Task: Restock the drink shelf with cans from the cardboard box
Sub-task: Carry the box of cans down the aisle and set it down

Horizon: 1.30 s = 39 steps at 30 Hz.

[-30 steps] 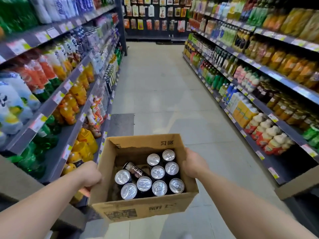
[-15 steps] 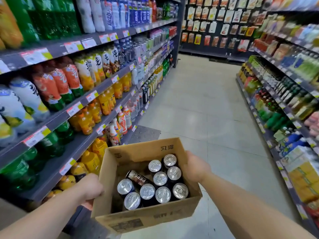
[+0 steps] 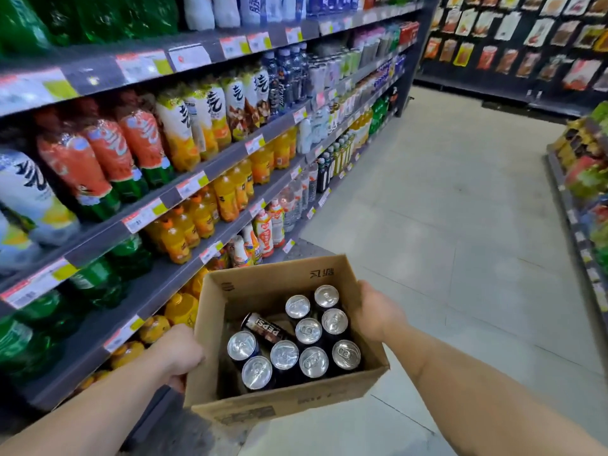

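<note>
An open cardboard box [image 3: 263,287] is held in front of me at waist height. My left hand [image 3: 179,352] grips its left wall and my right hand [image 3: 378,314] grips its right wall. Inside stand several dark cans [image 3: 309,330] with silver tops, and one Pepsi can [image 3: 266,329] lies on its side among them. The drink shelf [image 3: 204,174] runs along my left, packed with bottles in orange, green and white.
Grey shelf boards with price tags [image 3: 192,187] stick out toward me on the left. A tiled aisle floor [image 3: 444,209] stretches ahead. Another shelf unit [image 3: 585,179] lines the right edge, and hanging snack packets [image 3: 513,47] cover the far wall.
The view has swung left toward the drink shelf, which now fills more of the frame. Both hands keep the same hold on the box, and the cans have not shifted.
</note>
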Tool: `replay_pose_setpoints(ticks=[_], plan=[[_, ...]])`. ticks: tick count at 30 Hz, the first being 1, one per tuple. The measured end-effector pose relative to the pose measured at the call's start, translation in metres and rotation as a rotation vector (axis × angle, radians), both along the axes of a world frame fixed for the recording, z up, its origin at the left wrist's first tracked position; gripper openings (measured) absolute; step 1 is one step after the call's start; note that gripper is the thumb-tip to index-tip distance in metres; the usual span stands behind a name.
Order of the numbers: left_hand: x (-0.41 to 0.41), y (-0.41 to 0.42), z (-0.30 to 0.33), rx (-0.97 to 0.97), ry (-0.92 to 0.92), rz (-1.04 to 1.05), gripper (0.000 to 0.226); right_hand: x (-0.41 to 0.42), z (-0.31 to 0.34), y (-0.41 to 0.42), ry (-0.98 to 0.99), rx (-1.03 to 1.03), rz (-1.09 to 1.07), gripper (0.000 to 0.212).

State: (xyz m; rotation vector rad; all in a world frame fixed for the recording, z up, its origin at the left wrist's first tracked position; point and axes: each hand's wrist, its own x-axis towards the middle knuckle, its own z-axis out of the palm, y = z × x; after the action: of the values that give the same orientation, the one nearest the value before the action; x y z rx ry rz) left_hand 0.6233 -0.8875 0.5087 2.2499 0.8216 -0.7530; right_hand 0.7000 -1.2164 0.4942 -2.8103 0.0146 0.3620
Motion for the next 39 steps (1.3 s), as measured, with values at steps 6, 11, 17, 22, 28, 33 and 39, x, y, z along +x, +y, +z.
replay_pose_setpoints(ticks=[6, 11, 17, 22, 28, 33, 39], plan=[[0.046, -0.021, -0.019, -0.006, 0.022, 0.125, 0.050, 0.077, -0.005, -0.011, 0.055, -0.049, 0.126, 0.037], [0.075, -0.047, -0.043, 0.006, 0.018, 0.219, 0.040, 0.141, -0.018, -0.019, 0.077, -0.038, 0.245, 0.036], [0.093, -0.081, -0.082, -0.056, -0.032, 0.391, 0.019, 0.219, -0.049, -0.022, 0.113, -0.101, 0.389, 0.042], [0.114, -0.101, -0.114, -0.101, -0.004, 0.534, 0.018, 0.271, -0.071, -0.020, 0.095, -0.135, 0.505, 0.042], [0.148, -0.108, -0.145, -0.141, -0.006, 0.647, 0.018, 0.329, -0.106, -0.004, 0.091, -0.195, 0.592, 0.042], [0.199, -0.097, -0.187, -0.141, -0.018, 0.692, 0.022, 0.379, -0.143, 0.011, 0.147, -0.204, 0.597, 0.050], [0.252, -0.097, -0.236, -0.243, -0.034, 0.851, 0.013, 0.442, -0.179, 0.029, 0.182, -0.256, 0.613, 0.059]])
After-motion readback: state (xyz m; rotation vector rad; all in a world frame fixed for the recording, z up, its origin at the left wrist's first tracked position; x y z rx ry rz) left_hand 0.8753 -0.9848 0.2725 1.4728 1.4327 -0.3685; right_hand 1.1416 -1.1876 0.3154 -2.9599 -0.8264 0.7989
